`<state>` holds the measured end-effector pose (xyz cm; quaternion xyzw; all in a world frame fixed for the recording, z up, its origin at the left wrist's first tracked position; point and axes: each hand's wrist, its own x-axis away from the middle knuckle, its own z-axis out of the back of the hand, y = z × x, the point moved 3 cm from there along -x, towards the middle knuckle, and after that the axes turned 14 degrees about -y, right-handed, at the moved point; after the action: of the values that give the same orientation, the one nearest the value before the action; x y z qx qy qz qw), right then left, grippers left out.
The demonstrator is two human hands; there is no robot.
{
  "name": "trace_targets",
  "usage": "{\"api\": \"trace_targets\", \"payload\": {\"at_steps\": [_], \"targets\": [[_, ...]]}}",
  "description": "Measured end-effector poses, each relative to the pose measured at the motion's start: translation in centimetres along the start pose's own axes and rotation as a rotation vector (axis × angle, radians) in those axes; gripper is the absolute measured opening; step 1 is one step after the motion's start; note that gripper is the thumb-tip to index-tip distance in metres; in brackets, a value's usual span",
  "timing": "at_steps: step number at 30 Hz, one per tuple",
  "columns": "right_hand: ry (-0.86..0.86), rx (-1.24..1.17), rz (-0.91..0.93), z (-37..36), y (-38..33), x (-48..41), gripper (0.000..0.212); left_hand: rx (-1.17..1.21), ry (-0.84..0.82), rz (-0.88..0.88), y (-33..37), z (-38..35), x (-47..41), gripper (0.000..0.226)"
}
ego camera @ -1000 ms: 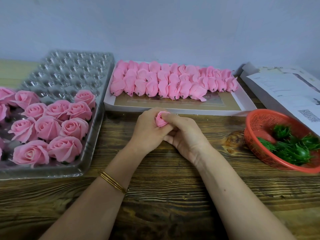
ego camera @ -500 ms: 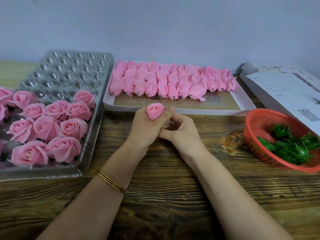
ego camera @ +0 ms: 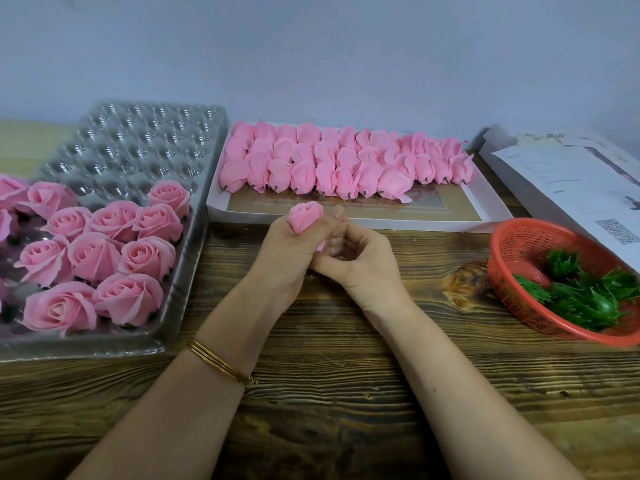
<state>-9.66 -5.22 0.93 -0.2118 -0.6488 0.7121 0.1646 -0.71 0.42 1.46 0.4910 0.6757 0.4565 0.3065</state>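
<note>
A closed pink rose bud (ego camera: 305,216) stands upright above the wooden table, gripped by my left hand (ego camera: 289,252), whose fingers curl round its lower half. My right hand (ego camera: 360,263) is pressed against the left, fingers curled at the bud's base, where a bit of pink shows between them. Finished open pink roses (ego camera: 104,251) fill the near part of a clear plastic cell tray (ego camera: 138,147) on the left. Rows of unopened pink buds (ego camera: 346,161) lie in a shallow white box (ego camera: 491,206) behind my hands.
A red plastic basket (ego camera: 519,244) holding green leafy calyx pieces (ego camera: 588,292) sits at the right. Printed papers (ego camera: 571,178) lie on a box at the far right. The grey wall stands close behind. A gold bangle circles my left wrist.
The bud has been turned upright and raised out of my hands; a second ago it lay sideways, mostly covered between my fingers. Both hands shifted slightly up and away.
</note>
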Motion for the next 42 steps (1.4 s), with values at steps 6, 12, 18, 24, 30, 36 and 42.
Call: {"api": "trace_targets", "payload": {"at_steps": [6,12,18,24,30,36,42], "targets": [[0.043,0.009,0.004,0.05,0.04,-0.02,0.021,-0.028,-0.068,0.031,0.02,0.08,0.03,0.027],[-0.089,-0.305,-0.185,-0.38,0.15,-0.21,0.017,0.011,-0.173,0.058,0.46,0.52,-0.05,0.027],[-0.058,-0.136,-0.134,-0.37,0.07,0.07,0.02,-0.007,-0.049,0.049,0.04,0.62,-0.22,0.027],[0.044,0.008,-0.047,-0.21,-0.3,0.11,0.017,-0.017,-0.044,0.037,-0.22,0.29,-0.26,0.016],[-0.088,-0.374,-0.177,-0.39,0.34,-0.12,0.02,-0.051,-0.071,0.044,0.04,0.39,-0.14,0.054],[0.044,-0.078,-0.089,0.28,0.2,-0.07,0.02,-0.067,0.024,0.042,-0.12,0.54,-0.13,0.017],[-0.018,-0.158,-0.105,-0.22,0.23,-0.21,0.018,-0.076,-0.076,0.022,0.39,0.23,0.18,0.026]]}}
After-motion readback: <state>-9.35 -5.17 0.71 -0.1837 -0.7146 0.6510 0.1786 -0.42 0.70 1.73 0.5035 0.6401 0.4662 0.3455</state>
